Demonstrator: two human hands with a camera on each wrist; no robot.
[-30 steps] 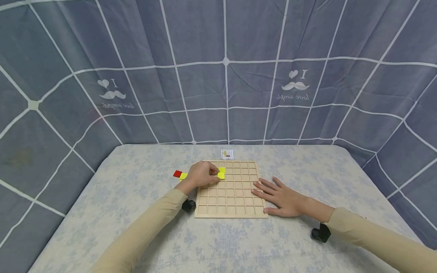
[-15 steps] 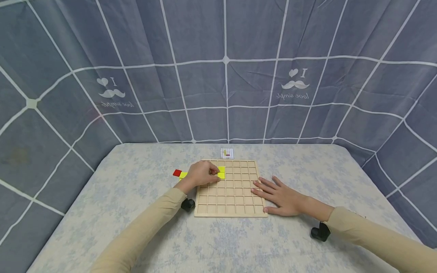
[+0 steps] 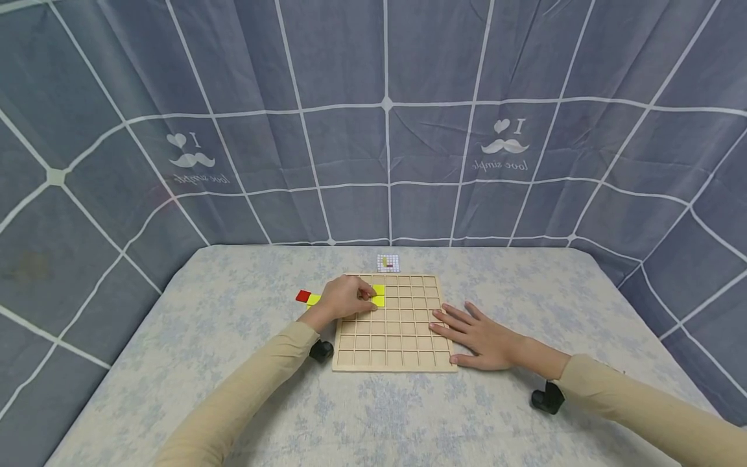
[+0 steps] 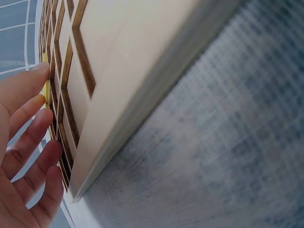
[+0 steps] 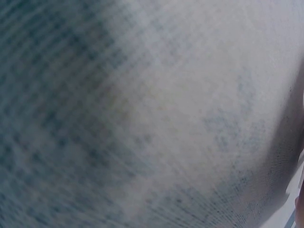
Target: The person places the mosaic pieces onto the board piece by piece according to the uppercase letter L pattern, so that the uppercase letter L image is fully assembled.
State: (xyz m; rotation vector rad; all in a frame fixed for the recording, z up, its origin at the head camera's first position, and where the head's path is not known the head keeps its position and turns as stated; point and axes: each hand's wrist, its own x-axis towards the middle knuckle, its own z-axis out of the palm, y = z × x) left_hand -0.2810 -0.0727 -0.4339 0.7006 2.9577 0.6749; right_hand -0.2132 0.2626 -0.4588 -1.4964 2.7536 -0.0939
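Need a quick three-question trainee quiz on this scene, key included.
1. Which hand is nearer the two yellow tiles on the board?
2. True or false: the red tile lies on the board.
3. What lies just beyond the board's far edge? A) a cup B) a grid card C) a pen

Key: 1. Left hand. 2. False; it's off the board, to the left. 3. B.

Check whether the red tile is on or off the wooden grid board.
Off. In the head view, the red tile lies on the patterned tablecloth, left of the wooden grid board.
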